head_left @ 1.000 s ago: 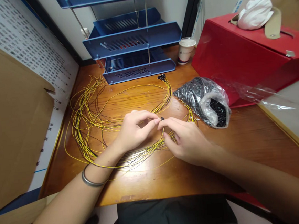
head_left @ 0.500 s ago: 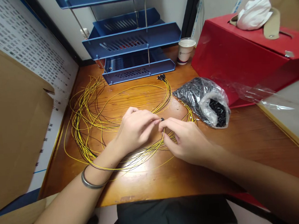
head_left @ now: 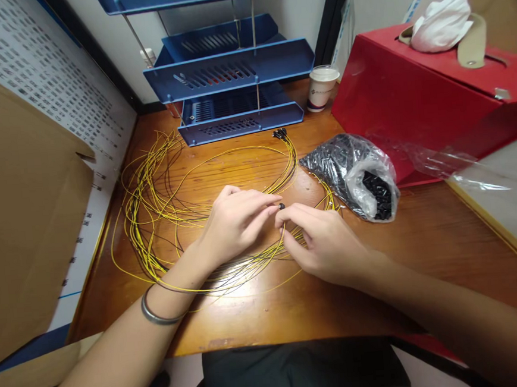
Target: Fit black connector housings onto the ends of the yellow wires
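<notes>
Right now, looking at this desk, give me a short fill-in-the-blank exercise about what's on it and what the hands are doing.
1. The left hand and right hand pinch a small ____ part between their fingertips.
2. The looped wires on the desk are mostly ____.
3. The paper cup stands beside the ____ box.

Missing words: black; yellow; red

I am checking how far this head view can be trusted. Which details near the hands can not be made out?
- Small black part between the fingertips of the left hand and right hand: too small to identify, half covered by fingers.
- Which yellow wire enters it: hidden under the hands.
- Plastic bag: contents are small dark pieces, blurred by glare.
- Paper cup: print too small to read.
</notes>
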A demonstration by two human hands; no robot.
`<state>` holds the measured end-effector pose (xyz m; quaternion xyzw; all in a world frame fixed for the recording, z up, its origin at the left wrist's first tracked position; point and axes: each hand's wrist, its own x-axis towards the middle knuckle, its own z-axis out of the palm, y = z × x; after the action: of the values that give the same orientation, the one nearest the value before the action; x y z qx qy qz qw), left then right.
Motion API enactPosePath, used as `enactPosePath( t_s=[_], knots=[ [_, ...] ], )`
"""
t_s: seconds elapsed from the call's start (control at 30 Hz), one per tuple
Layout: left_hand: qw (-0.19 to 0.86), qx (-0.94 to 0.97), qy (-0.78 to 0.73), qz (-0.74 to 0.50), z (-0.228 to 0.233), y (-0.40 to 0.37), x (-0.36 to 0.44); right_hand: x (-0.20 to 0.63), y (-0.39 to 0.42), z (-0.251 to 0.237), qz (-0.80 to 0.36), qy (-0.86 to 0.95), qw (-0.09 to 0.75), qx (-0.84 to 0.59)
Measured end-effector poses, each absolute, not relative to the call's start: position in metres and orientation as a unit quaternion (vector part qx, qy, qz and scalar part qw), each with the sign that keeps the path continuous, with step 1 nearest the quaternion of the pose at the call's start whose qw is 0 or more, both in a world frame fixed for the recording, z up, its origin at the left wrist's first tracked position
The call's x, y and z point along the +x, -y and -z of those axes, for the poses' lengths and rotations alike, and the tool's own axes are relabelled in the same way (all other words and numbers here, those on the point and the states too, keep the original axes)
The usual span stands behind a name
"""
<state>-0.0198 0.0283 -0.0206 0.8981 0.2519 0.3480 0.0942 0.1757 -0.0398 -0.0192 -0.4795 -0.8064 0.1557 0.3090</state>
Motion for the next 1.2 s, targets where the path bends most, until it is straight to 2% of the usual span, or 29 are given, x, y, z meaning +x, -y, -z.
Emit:
enactPosePath(
  t_s=[0.6,1.2],
  knots=[
    [0.079,0.906,-0.209,-0.360,0.0232,-0.0303,-0.0213,0.1749,0.0385,0.0222,-0.148,0.808,0.337,-0.461],
    [0.052,0.908,-0.208,-0.361,0.0186,-0.0274,-0.0190,0.1755,0.0399,0.0184,-0.150,0.811,0.318,-0.467]
  ],
)
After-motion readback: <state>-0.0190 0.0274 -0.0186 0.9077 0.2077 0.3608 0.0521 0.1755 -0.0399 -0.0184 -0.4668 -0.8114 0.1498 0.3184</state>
